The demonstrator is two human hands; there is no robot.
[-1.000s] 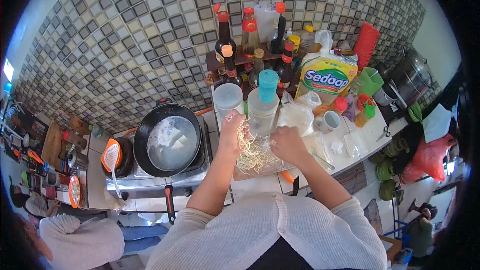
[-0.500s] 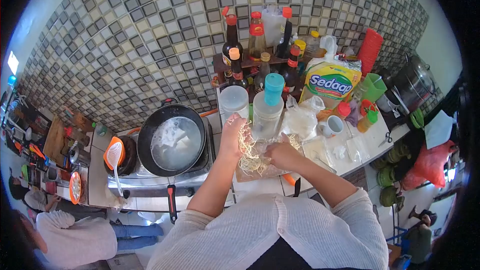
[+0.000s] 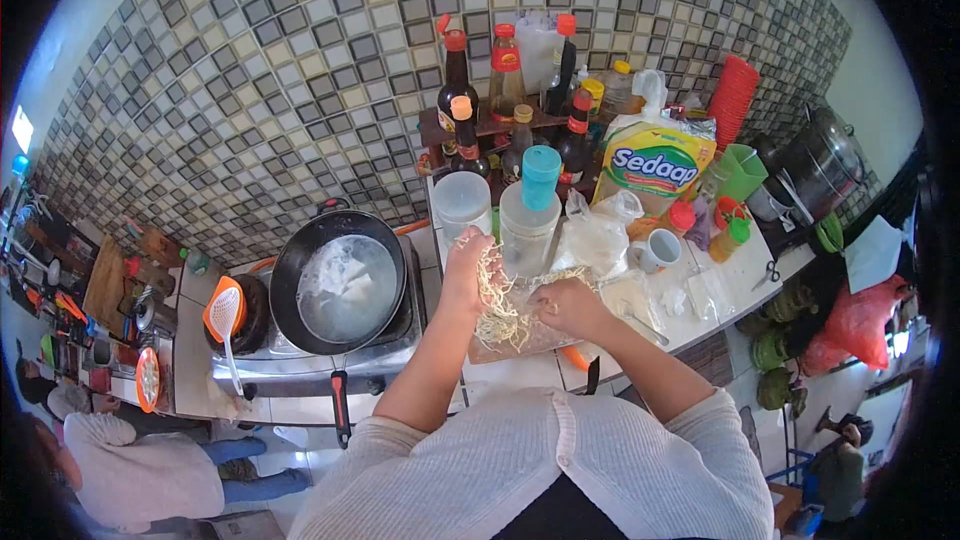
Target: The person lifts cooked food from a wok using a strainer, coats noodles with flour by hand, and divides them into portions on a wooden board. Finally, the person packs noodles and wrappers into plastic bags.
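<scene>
My left hand [image 3: 466,262] is closed round a bunch of pale thin noodles [image 3: 492,285], whose strands hang from its inner side. Just right of it, my right hand [image 3: 563,305] is closed over the board, with a few strands of noodle behind it; what its fingers grip is hidden. Under both hands lies a cutting board [image 3: 485,352] strewn with more noodles. Behind the hands stand two clear plastic tubs [image 3: 463,198], and a turquoise cup [image 3: 541,178] sits on the right one.
On the stove at left, a black wok [image 3: 283,290] holds cloudy liquid with white pieces. A slotted spatula [image 3: 226,315] rests beside it. Sauce bottles [image 3: 508,80], a yellow Sedaap pouch [image 3: 652,165] and a white mug [image 3: 657,251] stand behind and right. A person [image 3: 150,470] is at lower left.
My right hand has moved down and left onto the board. My left hand has kept its hold on the noodles. The person at lower left has shifted left.
</scene>
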